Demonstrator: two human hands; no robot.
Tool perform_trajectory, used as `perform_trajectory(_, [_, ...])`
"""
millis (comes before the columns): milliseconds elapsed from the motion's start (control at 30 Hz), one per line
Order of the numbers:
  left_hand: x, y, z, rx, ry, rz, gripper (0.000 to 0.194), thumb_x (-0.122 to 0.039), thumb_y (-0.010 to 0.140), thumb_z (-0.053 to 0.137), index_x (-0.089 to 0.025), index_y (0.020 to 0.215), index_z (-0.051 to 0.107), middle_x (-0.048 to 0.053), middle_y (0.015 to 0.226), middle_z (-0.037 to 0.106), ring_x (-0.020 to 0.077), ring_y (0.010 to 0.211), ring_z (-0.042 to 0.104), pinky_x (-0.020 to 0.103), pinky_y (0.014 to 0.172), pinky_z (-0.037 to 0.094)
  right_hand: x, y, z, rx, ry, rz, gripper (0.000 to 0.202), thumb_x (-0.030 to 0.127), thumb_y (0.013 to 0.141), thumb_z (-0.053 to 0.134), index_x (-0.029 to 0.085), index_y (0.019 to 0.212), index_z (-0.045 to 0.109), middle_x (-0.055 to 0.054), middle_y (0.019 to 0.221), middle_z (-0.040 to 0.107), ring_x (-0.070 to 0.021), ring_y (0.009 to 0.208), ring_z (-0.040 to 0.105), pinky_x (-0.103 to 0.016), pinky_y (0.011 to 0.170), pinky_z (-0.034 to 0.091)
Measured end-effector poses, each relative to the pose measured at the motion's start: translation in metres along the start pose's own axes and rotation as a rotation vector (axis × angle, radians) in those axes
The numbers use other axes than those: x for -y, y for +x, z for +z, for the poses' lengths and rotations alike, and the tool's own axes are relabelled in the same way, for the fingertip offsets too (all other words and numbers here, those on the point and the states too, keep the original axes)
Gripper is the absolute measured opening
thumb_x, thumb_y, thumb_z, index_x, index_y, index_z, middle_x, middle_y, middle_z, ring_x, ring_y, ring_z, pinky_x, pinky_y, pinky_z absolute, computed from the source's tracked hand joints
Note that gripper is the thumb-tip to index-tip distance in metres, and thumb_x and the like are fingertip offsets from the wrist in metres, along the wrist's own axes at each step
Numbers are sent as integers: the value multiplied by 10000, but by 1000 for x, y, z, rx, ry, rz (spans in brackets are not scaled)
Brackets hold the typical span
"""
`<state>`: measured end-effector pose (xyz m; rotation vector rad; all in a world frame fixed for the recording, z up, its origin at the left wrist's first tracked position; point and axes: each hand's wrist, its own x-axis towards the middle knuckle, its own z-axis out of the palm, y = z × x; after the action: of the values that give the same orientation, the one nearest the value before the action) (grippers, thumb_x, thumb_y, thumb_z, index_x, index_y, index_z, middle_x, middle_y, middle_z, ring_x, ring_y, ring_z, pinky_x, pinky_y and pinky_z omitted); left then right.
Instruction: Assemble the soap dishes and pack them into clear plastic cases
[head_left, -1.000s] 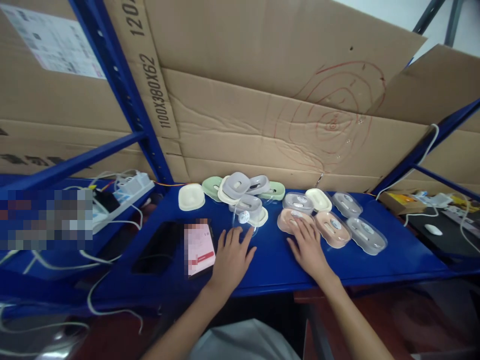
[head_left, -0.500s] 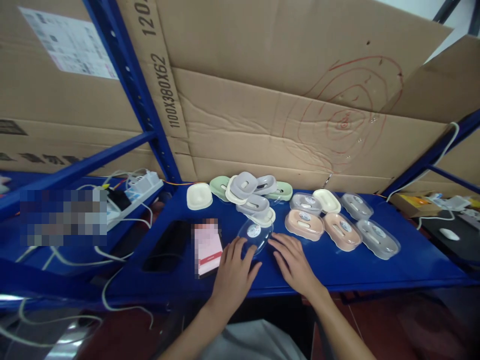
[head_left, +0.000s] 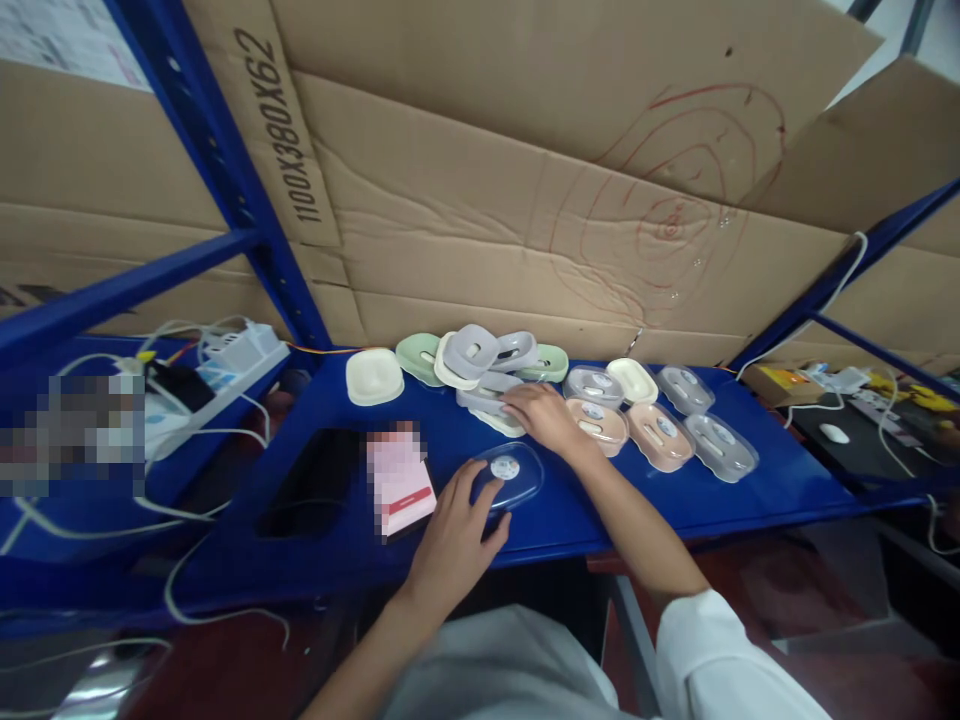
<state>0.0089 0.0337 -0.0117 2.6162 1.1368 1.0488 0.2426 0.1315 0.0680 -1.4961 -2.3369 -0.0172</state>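
Hands apart on the blue table

Behind the phone stands a cardboard wall. Right of the phone, the left hand spreads its fingers on a clear lid; farther back, the right hand touches a grey dish, its grip I cannot tell.

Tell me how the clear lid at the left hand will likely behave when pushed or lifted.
The clear lid looks like a thin, transparent shell, so it is probably light and may flex slightly. Its gloss suggests it could slide easily on the blue tabletop. Lying low and broad, it seems unlikely to roll or tip.
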Motion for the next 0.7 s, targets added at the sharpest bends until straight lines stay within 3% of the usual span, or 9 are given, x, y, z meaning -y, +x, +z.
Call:
perform_trajectory(100, [1,-1,0,24,-7,-3,305,-262,1054,577,-208,1352,611,161,1475,581,375,1450,551,575,1156,545,7,-47,-19,-147,67,18,328,322,1114,504,216,1305,749,-91,1311,772,-255,1268,689,-460,1132,519])
perform_trajectory(233, [0,-1,-1,46,8,-18,329,-287,1084,535,-209,1399,590,168,1514,577,382,1495,518,591,1190,516,21,-142,-32,-382,148,102,309,255,1080,567,284,1351,711,-66,1320,760,-266,1307,680,-509,1164,533])
perform_trajectory(367, [-4,2,-1,41,38,-19,358,-261,1089,518,-183,1433,575,188,1553,552,391,1544,461,602,1231,473,37,-210,-16,-354,167,176,367,179,1057,580,305,1387,678,-69,1320,755,-285,1359,652,-547,1143,563])
perform_trajectory(433, [-6,3,-1,40,62,-9,376,-235,1087,514,-176,1454,566,192,1564,547,395,1555,445,611,1244,452,38,-222,-7,-287,163,172,388,172,1064,562,308,1415,657,-73,1381,730,-288,1413,614,-559,1150,563])
perform_trajectory(533, [-6,2,-1,42,77,1,397,-186,1074,512,-191,1468,565,178,1567,555,392,1566,431,619,1253,438,31,-216,-5,-225,115,138,382,180,1072,545,297,1421,647,-84,1468,682,-301,1470,562,-583,1159,546])
perform_trajectory(700, [-3,-3,2,12,88,-7,412,-94,1049,479,-196,1436,580,177,1561,553,384,1587,397,645,1254,427,21,-197,-17,-124,131,114,281,216,1060,573,259,1330,638,-109,1339,735,-287,1346,649,-548,1122,558])
